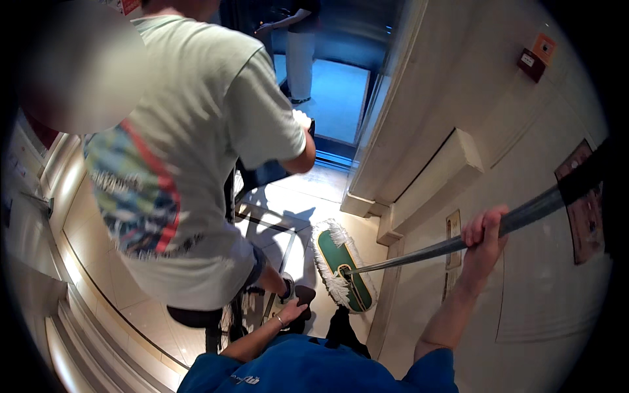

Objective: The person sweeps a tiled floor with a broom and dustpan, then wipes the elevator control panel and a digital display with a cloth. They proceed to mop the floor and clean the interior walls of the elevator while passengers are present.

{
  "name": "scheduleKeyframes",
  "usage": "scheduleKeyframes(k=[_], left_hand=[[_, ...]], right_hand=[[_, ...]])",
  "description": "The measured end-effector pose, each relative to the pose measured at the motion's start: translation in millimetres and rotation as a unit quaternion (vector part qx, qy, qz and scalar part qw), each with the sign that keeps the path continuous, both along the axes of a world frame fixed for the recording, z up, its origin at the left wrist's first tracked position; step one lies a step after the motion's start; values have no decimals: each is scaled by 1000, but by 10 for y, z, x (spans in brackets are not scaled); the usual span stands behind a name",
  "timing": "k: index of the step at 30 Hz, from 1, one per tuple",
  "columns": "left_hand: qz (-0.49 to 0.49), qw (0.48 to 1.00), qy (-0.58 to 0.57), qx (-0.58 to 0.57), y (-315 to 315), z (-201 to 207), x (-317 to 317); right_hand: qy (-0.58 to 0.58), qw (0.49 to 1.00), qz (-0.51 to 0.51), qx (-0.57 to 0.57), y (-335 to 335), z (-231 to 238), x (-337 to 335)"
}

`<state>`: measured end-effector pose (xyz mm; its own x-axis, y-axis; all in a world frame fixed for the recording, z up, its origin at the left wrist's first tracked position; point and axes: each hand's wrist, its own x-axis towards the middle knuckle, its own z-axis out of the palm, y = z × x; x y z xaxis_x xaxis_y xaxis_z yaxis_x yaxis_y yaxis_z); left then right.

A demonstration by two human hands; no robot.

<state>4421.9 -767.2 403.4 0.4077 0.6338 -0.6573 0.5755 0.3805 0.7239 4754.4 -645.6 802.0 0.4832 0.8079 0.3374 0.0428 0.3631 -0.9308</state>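
My right hand [485, 237] is wrapped around the grey metal pole [452, 246] of a dust mop, well up on the right. The pole slopes down to a flat mop head [334, 246], green with a white fringe, lying on the tiled floor near the wall. My left hand [288, 314] hangs low in front of me with its fingers loosely apart. It overlaps a dark brown rounded shape [304, 295] that I cannot make out, and I see nothing held in it.
Close on my left, a person in a pale printed T-shirt [190, 98] sits on a bicycle saddle [194, 317]. Ahead is a blue-lit doorway [337, 92], with another person in light trousers [300, 65] beyond. A wall with a protruding ledge [439, 170] runs along the right.
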Motion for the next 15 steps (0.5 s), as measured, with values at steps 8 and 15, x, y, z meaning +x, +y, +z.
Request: scheduleKeyframes(k=[8,15], left_hand=[[215,976,32,11,1283,-674,-484],[344,939,14,-3,1929,-1247,-870]], right_hand=[[22,994,104,-2,2246,-791,-348],[34,999,36,8,3673,-1465,-1301]])
